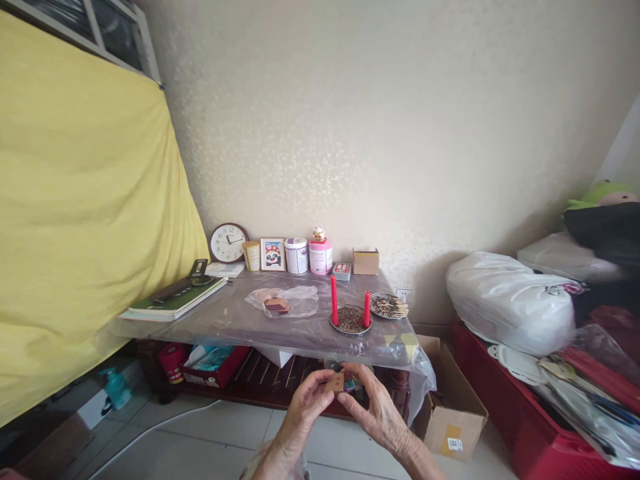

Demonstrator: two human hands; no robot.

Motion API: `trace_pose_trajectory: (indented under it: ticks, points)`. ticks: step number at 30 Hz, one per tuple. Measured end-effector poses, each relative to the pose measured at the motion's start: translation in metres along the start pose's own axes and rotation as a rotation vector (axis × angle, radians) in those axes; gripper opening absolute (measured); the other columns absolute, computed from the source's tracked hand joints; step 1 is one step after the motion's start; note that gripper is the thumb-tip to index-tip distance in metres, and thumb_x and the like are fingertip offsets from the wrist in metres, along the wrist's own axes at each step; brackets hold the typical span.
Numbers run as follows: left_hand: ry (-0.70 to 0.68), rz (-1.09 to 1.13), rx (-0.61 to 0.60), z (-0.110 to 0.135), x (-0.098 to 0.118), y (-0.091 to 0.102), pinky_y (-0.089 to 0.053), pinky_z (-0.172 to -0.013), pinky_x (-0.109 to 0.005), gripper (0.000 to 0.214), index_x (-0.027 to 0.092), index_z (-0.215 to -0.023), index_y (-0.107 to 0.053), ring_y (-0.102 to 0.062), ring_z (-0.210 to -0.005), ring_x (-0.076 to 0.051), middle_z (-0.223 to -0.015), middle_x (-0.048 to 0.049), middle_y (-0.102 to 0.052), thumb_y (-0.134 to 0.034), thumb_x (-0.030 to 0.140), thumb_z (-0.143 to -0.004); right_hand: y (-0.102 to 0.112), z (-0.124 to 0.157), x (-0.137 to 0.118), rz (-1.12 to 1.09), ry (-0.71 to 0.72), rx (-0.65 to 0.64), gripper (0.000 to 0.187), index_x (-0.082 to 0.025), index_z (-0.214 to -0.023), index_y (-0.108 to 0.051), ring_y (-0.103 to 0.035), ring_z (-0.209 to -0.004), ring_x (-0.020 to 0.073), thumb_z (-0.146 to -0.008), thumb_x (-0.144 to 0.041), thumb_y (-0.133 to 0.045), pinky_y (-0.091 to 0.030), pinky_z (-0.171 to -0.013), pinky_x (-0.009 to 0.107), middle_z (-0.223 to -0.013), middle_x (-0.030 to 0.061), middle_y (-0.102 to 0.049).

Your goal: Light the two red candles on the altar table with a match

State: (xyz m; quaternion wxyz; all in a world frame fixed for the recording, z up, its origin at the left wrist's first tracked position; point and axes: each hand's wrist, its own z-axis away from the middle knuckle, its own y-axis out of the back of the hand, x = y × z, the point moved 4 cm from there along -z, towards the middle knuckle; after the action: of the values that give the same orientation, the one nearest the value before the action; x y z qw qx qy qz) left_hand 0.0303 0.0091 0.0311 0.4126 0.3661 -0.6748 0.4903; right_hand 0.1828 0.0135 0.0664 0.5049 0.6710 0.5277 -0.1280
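Observation:
In front of the table's near edge, my left hand (306,407) pinches a small brown matchbox (335,383) with reddish marks between thumb and fingers. My right hand (374,408) closes on the box's right side, its thumb and forefinger at that edge. Beyond them, two red candles (335,301) of unequal height stand upright on a round metal plate (351,331) strewn with dark bits. A second plate (379,312) at its right carries a pile of pale matchsticks (399,307). Several brown matchboxes (277,305) lie in clear plastic wrap (306,301) on the table.
Plastic film covers the low table (215,327). Along the wall stand a clock (229,243), a framed panda picture (273,255), tins (297,256) and a small carton (366,261). Books (175,300) lie left. An open cardboard box (453,420) and red bin (530,427) flank the right.

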Motion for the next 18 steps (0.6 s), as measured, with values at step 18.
trace_pose_trajectory:
  ticks: [18]
  points:
    - [-0.008,0.069,0.071,-0.005,-0.009,0.008,-0.037,-0.093,-0.039,0.028,0.017,-0.095,-0.062,-0.058,-0.101,-0.025,-0.105,-0.011,-0.067,-0.067,0.03,-0.071,0.005,-0.012,0.029,-0.818,-0.382,0.258,0.031,-0.018,-0.082,-0.07,-0.067,-0.085,0.0219,-0.065,-0.044,-0.074,-0.049,-0.087,0.036,-0.087,0.0055,-0.071]
